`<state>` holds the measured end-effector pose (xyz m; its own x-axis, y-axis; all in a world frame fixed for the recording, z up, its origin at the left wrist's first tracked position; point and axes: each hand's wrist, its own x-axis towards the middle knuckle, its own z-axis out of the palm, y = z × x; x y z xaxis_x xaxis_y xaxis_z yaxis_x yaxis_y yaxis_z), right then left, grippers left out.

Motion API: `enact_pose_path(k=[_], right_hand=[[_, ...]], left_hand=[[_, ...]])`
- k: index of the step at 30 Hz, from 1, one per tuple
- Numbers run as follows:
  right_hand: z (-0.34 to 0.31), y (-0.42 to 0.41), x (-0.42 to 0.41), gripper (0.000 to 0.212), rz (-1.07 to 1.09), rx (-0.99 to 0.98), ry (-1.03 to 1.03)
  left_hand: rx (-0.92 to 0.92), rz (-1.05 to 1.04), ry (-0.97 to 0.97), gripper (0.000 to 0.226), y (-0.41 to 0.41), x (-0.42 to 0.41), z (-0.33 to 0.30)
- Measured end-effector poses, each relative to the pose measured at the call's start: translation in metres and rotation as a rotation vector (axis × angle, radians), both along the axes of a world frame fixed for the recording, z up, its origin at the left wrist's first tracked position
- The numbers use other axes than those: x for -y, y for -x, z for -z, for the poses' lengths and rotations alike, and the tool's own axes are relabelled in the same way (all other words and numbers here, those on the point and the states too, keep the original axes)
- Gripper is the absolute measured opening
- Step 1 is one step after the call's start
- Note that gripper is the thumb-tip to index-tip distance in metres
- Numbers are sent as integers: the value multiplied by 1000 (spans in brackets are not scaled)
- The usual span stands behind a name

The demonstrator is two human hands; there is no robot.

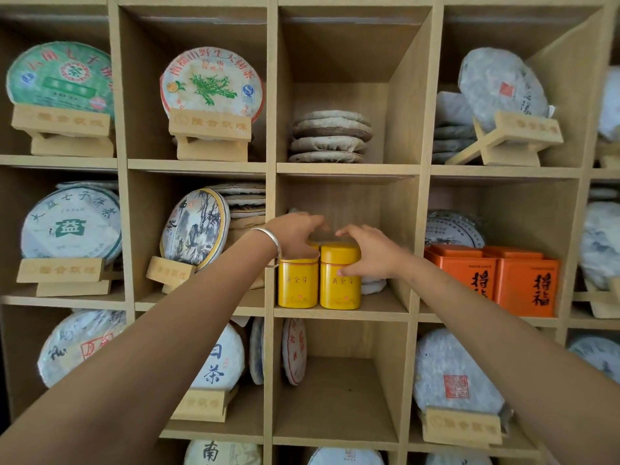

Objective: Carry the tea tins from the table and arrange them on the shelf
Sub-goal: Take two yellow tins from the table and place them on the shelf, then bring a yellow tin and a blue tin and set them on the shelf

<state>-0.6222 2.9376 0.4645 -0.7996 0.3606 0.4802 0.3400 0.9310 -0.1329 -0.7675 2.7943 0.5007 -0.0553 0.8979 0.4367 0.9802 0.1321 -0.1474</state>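
Two yellow tea tins stand side by side at the front of the middle shelf compartment (379, 310). My left hand (295, 234) grips the lid of the left yellow tin (298, 285) from above. My right hand (369, 251) grips the right yellow tin (340, 286), thumb on its front, fingers over its lid. Both tins are upright and touch each other. A silver bangle sits on my left wrist.
Two orange tins (496, 280) stand in the compartment to the right. Wrapped round tea cakes on wooden stands fill most other compartments. A stack of cakes (330, 137) lies in the compartment above. The compartment below (339, 397) holds upright cakes at its left.
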Motion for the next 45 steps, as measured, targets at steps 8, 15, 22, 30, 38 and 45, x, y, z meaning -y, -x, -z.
enact_pose_path(k=[8,15,22,30,38,45], right_hand=[[-6,-41,6,71,60,-27,-57],[0,-139,32,58,258,-178,-15],[33,-297,87,54,707,-60,-54],[56,-506,232,44,1256,80,17],[71,-660,441,44,1679,95,94],[77,-766,621,43,1929,106,167]], left_hand=[[42,126,2,37,-26,-11,0],[56,335,-177,28,-76,-32,23],[56,640,-29,31,-204,-59,47],[15,1048,213,32,-435,-28,80],[7,1412,291,30,-644,98,93],[-5,1648,375,32,-801,241,105]])
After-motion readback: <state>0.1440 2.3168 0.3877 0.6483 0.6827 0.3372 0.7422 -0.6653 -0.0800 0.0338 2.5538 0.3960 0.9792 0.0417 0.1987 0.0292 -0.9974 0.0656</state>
